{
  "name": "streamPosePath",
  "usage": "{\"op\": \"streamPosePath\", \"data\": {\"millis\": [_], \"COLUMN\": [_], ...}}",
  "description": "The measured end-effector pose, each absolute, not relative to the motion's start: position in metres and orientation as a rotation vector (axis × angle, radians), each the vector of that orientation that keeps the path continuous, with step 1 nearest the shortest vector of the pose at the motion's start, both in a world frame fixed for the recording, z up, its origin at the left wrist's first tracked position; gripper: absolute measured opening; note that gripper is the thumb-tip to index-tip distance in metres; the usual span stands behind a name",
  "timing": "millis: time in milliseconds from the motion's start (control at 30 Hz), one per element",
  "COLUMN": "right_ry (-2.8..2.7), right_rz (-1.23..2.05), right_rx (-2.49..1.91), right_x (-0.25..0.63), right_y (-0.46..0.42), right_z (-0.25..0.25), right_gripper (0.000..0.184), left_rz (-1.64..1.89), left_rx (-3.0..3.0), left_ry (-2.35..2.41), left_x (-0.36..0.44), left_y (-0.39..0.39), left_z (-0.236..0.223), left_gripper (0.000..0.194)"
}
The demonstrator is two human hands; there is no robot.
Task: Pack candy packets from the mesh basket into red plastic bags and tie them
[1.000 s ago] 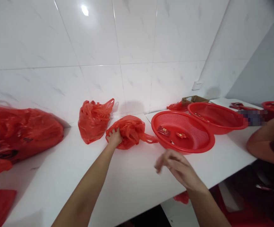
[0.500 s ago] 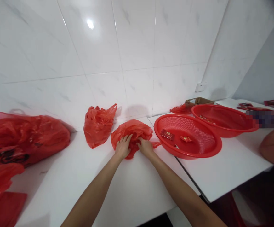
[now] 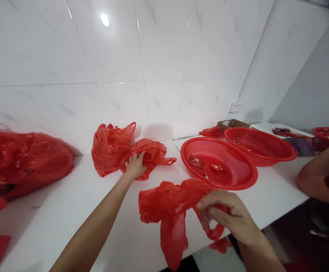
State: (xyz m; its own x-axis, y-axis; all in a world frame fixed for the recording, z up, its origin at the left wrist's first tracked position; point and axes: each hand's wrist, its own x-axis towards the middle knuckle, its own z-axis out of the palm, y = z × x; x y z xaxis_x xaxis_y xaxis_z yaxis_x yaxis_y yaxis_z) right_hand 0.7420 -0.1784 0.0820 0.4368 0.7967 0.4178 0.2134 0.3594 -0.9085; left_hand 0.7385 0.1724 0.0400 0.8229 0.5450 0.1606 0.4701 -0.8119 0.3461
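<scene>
My right hand point(image 3: 229, 211) is closed on a crumpled red plastic bag point(image 3: 176, 206), which hangs over the front edge of the table. Farther back, my left hand point(image 3: 136, 166) lies with its fingers spread on another red plastic bag point(image 3: 154, 153); nothing shows gripped between them. That bag touches a fuller, bunched red plastic bag point(image 3: 109, 147) near the wall. Beside my right hand stands a red perforated basket point(image 3: 245, 173) with a few small red packets point(image 3: 195, 161) in it.
A second red basket point(image 3: 283, 155) stands behind the first, near an open cardboard box point(image 3: 232, 123). At the left lies a large full red bag point(image 3: 34, 155). A co-worker's arm point(image 3: 314, 173) rests at the right. Something red point(image 3: 221, 245) shows below the table edge.
My right hand has drawn a red bag toward me and to the right. My left hand has moved left, and the bag under it now sits against the bunched bag.
</scene>
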Motion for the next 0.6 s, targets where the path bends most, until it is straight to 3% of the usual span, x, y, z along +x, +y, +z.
{"op": "streamPosePath", "data": {"millis": [167, 267, 367, 500, 600], "right_ry": [-0.935, -1.049, -1.214, -1.060, -0.930], "right_rz": [0.573, 0.658, 0.739, 0.262, -0.019], "right_rx": [-1.331, -1.347, -1.377, -1.615, -2.094], "right_x": [0.747, 0.738, 0.741, 0.796, 0.856], "right_y": [-0.140, -0.121, -0.112, -0.114, -0.121], "right_z": [0.073, 0.078, 0.089, 0.094, 0.084], "right_gripper": [0.017, 0.019, 0.020, 0.022, 0.024], "left_rz": [0.657, 0.417, 0.303, 0.350, 0.446], "left_rx": [2.410, 2.180, 2.032, 1.784, 1.554], "left_ry": [0.407, 0.134, 0.221, 0.398, 0.521], "left_x": [0.665, 0.637, 0.628, 0.620, 0.612], "left_y": [0.093, 0.044, 0.027, 0.046, 0.064], "left_z": [0.070, 0.061, 0.041, 0.024, 0.018], "left_gripper": [0.045, 0.046, 0.013, 0.027, 0.031]}}
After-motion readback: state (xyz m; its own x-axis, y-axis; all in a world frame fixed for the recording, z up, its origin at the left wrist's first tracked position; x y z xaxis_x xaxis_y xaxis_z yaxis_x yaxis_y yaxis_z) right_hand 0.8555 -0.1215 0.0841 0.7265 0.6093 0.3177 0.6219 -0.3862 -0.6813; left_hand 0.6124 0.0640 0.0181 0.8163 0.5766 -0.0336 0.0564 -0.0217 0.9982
